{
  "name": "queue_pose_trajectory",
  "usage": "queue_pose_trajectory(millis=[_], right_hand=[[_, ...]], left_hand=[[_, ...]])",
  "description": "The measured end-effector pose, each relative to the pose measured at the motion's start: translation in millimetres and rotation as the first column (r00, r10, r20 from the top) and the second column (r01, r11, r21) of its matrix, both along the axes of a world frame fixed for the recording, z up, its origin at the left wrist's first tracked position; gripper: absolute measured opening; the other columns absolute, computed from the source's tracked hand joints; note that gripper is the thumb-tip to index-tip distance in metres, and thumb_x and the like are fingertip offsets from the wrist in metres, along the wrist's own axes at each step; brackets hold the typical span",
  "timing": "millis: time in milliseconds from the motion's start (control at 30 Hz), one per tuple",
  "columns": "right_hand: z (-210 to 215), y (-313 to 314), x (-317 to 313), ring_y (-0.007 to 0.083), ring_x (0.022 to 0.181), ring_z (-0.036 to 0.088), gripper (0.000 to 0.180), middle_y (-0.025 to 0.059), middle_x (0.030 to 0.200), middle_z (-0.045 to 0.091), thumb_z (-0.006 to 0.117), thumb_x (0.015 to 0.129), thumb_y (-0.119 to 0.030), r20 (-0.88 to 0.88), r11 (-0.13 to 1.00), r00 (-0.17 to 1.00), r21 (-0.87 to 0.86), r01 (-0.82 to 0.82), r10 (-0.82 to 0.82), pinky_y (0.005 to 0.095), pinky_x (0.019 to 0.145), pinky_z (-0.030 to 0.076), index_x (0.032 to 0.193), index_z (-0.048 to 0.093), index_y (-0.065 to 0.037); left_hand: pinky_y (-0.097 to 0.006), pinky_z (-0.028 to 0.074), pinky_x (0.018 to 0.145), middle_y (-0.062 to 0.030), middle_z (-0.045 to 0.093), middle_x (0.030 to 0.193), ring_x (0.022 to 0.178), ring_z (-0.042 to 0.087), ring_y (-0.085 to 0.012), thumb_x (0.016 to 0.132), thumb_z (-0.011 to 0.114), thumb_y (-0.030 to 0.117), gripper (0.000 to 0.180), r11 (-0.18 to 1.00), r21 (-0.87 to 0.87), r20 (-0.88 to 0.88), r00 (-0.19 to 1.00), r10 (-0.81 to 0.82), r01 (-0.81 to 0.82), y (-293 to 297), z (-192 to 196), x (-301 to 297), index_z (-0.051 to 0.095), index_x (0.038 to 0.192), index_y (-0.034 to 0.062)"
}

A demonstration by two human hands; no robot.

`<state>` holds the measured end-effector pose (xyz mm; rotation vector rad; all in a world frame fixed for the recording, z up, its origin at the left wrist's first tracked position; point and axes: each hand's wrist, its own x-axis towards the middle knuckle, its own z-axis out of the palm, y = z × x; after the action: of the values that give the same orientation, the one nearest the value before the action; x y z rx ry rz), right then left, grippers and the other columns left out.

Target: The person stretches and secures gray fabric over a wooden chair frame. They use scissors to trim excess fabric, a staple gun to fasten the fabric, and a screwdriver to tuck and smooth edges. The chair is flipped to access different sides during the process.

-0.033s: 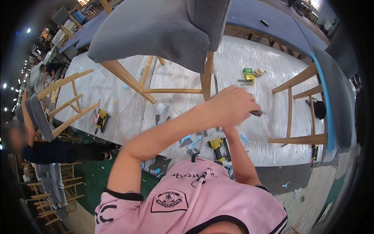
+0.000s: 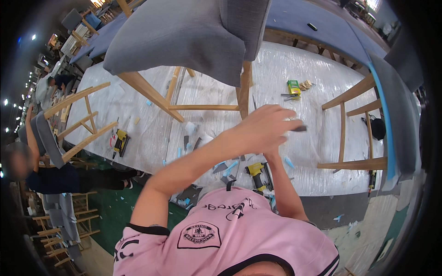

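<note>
Gray cloth chair [image 2: 175, 43] stands ahead, to the left. The left hand [image 2: 266, 128] has bent fingers, too blurry to tell if they grip. The right hand [image 2: 271, 151] mostly hides behind it, so I can't tell. A small dark piece [image 2: 300, 129] is by the nearer left hand's fingertips, long way sideways, pointing right.

On the near table [image 2: 317, 184] before you, the middle chair [image 2: 175, 41] stands ahead and slightly left. Your left hand [image 2: 269, 129] is on your side of it, partly covering your right hand [image 2: 271, 150]. The near nail gun [image 2: 258, 175] lies closest to you, beside scraps [image 2: 230, 169]. To your left lies the far nail gun [image 2: 120, 142], near the left chair [image 2: 43, 135]. The right chair [image 2: 403, 119] is to your right; a small box [image 2: 293, 87] sits between it and the middle chair. Behind runs the back table [image 2: 294, 18].
</note>
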<state>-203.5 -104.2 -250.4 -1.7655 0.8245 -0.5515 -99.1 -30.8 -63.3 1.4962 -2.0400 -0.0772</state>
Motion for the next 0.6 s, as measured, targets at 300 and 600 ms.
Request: queue_pose_trajectory(millis=[300,600], right_hand=[[-185.0,-51.6,-133.0,0.0416,0.097,0.072,0.041,0.0224,0.103,0.074,0.073,0.087,-0.03,-0.664,0.957,0.695,-0.253,0.14,-0.277,0.0526,0.082,0.056,0.125,0.068,-0.015],[76.8,-47.8,12.4,0.0364,0.113,0.068,0.063,0.0148,0.15,0.052,0.08,0.086,-0.012,0.163,0.79,0.983,-0.612,0.031,0.088,0.0435,0.091,0.057,0.144,0.055,-0.012]], left_hand=[[-0.042,0.047,0.095,-0.0089,0.061,0.111,0.106,0.058,-0.0303,0.083,0.086,0.02,0.049,0.449,-0.692,-0.322,0.798,0.509,-0.565,8.8,16.3,65.2,0.064,0.125,0.0058],[-0.024,0.047,0.067,-0.0029,0.07,0.083,0.073,0.059,-0.0095,0.096,0.077,0.024,0.025,0.782,-0.335,-0.361,0.838,0.408,-0.525,26.9,70.1,124.0,0.076,0.102,0.0]])
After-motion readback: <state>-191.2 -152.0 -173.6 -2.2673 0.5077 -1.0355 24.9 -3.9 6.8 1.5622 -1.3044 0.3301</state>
